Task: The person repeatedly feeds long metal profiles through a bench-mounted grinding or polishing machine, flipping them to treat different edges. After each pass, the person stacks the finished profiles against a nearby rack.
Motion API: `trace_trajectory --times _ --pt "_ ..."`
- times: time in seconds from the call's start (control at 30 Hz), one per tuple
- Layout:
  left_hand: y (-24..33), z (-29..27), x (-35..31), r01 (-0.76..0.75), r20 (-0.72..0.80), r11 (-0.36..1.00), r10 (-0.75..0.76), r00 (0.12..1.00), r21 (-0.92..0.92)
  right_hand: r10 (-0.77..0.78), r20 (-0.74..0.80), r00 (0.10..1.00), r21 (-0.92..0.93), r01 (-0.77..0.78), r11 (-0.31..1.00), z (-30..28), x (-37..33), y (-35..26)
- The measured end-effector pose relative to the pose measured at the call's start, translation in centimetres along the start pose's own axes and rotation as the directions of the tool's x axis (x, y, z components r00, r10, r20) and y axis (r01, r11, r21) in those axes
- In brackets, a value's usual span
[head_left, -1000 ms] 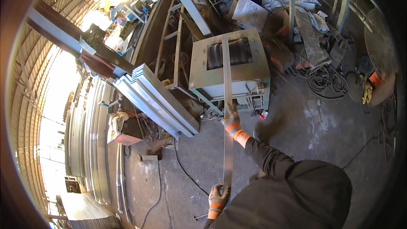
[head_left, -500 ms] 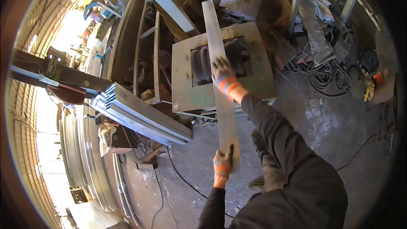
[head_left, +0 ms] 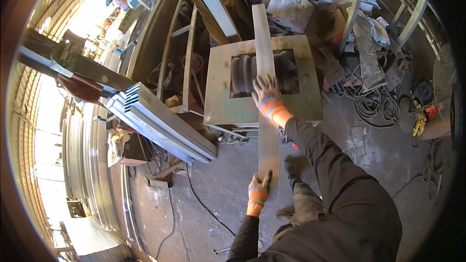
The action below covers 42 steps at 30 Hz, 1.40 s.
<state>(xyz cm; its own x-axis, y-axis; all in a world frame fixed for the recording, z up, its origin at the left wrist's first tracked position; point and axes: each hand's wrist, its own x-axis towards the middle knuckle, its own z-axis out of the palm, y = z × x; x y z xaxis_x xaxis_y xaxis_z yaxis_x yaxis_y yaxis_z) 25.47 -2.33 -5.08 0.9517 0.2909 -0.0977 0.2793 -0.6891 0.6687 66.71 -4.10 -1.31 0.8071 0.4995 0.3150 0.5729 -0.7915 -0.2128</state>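
The flat metal bar [head_left: 268,150] lies over the machine [head_left: 216,99], crossing its dark ribbed rollers [head_left: 241,75], long axis pointing straight away from the person; whether they touch is unclear. The left hand [head_left: 258,189] clasps its near end; the right hand [head_left: 267,92], farther along, presses flat, fingers spread

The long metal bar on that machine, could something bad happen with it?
Maybe. The right hand lies spread on the long metal bar, over the opening with the dark ridged roller; if the roller turned, it could snag the glove. Also, the bar's near end sticks out past the machine, so if the left hand slipped, that end might drop.
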Motion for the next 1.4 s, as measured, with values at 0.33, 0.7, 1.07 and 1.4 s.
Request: trace_trajectory --times 0.33,0.7,1.07,1.4 --pt "-4.4 -1.9 -36.7 0.212 0.060 0.972 -0.219 0.974 0.105 -0.011 0.044 0.999 0.124 0.005 0.992 -9.6 -31.7 -15.6" --pt "-1.4 -11.2 -64.9 0.522 0.007 0.845 -0.526 0.851 0.115 -0.467 0.328 0.821 0.228 0.411 0.883 -14.9 -51.5 -26.8" --pt "11.7 -41.1 -84.1 0.657 -0.677 0.167 0.234 0.698 0.735 -0.986 -0.112 0.122 0.594 0.804 0.032 -34.3 -51.5 -44.6" --pt "10.2 -33.8 -76.7 0.509 -0.963 0.831 0.111 0.244 0.225 -0.565 -0.232 0.792 0.963 0.106 -0.246 -38.1 -40.1 -49.7"
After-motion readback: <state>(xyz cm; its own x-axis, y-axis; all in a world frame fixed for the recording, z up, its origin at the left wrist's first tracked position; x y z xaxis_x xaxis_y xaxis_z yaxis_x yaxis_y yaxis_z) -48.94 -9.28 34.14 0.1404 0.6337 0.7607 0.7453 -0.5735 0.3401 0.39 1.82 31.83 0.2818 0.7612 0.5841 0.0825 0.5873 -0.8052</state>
